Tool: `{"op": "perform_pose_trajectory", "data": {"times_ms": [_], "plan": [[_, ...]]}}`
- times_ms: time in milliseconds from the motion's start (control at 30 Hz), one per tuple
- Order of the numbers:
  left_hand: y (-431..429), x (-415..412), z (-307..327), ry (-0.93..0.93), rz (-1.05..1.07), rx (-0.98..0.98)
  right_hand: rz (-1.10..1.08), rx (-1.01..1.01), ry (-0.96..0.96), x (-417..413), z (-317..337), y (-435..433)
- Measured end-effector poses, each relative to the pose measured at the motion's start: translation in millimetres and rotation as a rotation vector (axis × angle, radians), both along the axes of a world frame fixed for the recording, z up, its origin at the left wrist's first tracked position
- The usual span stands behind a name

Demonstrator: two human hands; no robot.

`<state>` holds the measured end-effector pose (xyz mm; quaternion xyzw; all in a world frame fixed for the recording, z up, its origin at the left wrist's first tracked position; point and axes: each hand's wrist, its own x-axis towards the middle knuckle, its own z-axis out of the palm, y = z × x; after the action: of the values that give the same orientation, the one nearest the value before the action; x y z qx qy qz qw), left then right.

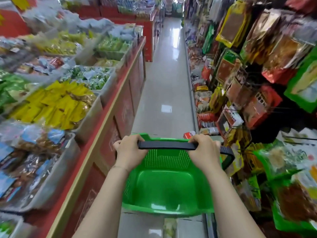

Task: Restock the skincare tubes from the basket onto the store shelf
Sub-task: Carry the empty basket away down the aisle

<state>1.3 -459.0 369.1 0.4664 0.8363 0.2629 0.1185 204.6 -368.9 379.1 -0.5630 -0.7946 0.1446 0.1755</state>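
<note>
1. We hold the green basket (164, 186) out in front of us, above the aisle floor (168, 74), by its black handle (167, 146).
2. Our left hand (128, 152) has its fingers curled tight round the handle's left end. Our right hand (204, 151) is clamped the same way on the right end.
3. Inside the basket we see only bare green plastic. No skincare tubes show, so we cannot tell where they are.
4. We judge the basket light and stiff, its smooth walls a little slippery, so the handle is the sure place to hold.
5. Left of the basket stand bins of snack packets (56, 103). Right of it are hanging packets (240, 83).
</note>
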Motion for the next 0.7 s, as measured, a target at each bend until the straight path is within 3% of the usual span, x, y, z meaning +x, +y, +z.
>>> {"op": "perform_pose_trajectory", "data": {"times_ms": [700], "plan": [[290, -109, -40, -0.063, 0.014, -0.093, 0.0, -0.058, -0.06, -112, -33, 287]]}}
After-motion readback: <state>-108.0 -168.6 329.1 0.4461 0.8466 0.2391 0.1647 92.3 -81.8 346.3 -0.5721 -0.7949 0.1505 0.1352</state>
